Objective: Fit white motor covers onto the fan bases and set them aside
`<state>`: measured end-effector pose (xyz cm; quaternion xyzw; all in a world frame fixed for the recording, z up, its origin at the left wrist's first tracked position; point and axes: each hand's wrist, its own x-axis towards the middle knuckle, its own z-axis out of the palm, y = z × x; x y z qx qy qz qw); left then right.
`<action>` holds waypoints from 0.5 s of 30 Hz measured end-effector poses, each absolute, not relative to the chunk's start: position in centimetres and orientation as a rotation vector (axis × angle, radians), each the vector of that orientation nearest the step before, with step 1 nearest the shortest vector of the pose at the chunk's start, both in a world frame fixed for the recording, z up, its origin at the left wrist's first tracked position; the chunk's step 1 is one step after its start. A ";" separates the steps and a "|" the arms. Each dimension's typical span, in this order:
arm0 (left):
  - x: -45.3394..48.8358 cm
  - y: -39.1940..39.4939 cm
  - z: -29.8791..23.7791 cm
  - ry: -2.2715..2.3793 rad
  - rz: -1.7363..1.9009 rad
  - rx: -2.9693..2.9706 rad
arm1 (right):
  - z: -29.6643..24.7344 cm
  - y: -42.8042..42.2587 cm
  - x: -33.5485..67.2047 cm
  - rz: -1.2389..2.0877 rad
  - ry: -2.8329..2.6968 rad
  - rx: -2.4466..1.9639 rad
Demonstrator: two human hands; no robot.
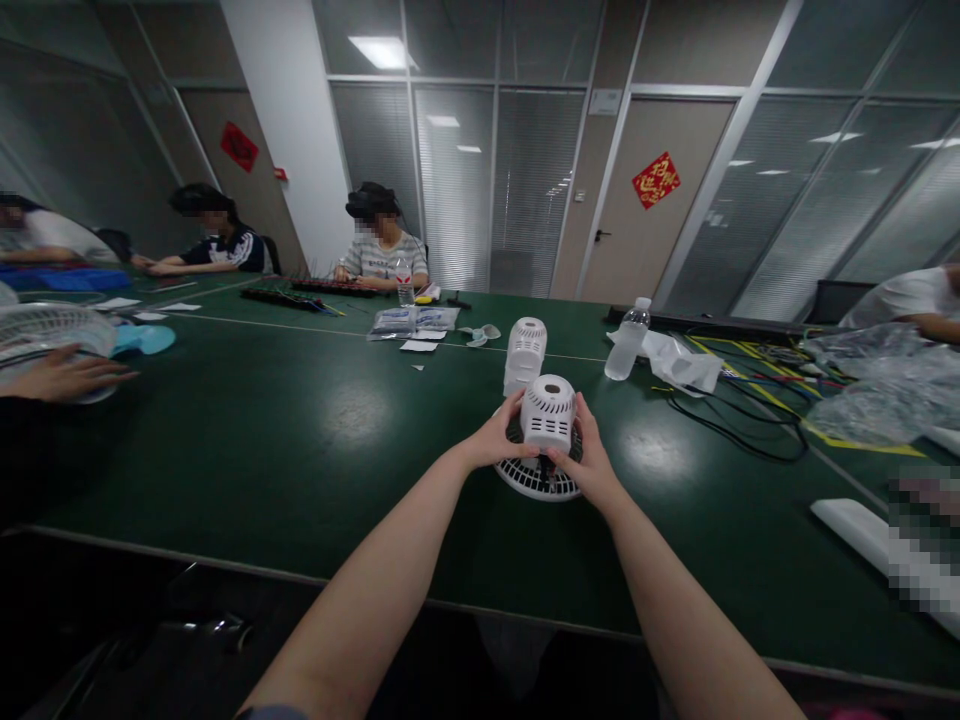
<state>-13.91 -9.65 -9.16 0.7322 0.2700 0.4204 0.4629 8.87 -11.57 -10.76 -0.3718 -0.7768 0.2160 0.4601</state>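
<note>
My left hand (498, 440) and my right hand (594, 462) are closed around the two sides of a white slotted fan motor housing (549, 408). Both thumbs meet low on its near side. Beneath the housing a round fan grille (529, 487) with a white rim lies on the green table. A dark part, too small to make out, shows at the grille's middle between my thumbs. Just behind stands a similar white vented housing (526, 345). Whether the held housing touches the grille is hidden.
A clear bottle (628, 340) stands right of the housings, near crumpled white plastic (682, 362) and black cables (750, 440). Plastic bags (412, 320) lie at the back. At far left a co-worker's hand (71, 372) rests on another fan grille (52, 325). Other people sit across the table.
</note>
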 end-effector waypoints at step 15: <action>-13.7 -9.7 -9.3 0.657 1.070 1.853 | -11.6 -11.4 8.9 0.502 -1.888 -0.863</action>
